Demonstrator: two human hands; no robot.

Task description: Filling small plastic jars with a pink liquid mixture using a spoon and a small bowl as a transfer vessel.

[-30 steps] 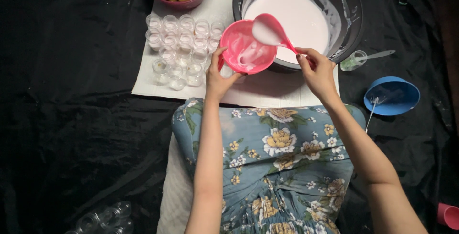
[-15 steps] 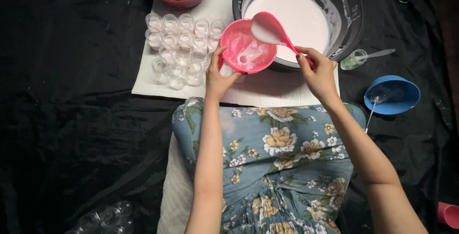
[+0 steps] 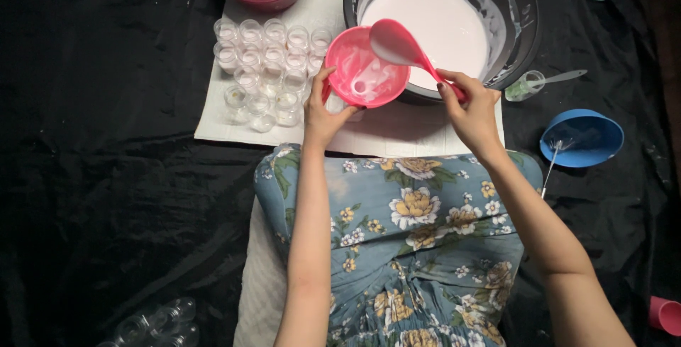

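From my feed, light falls from above on the frame's centre: the white liquid (image 3: 440, 24) at upper middle glares, nearly blown out. The black cloth (image 3: 106, 198) at left swallows detail. Focus is fairly sharp; corners dim.

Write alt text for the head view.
The right hand holds a pink ladle of white liquid over a pink funnel, held by the left hand. Behind sit a dark basin of white liquid and small clear jars.

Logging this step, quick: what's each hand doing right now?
Left hand: closed on the pink funnel.
Right hand: closed on the pink ladle.
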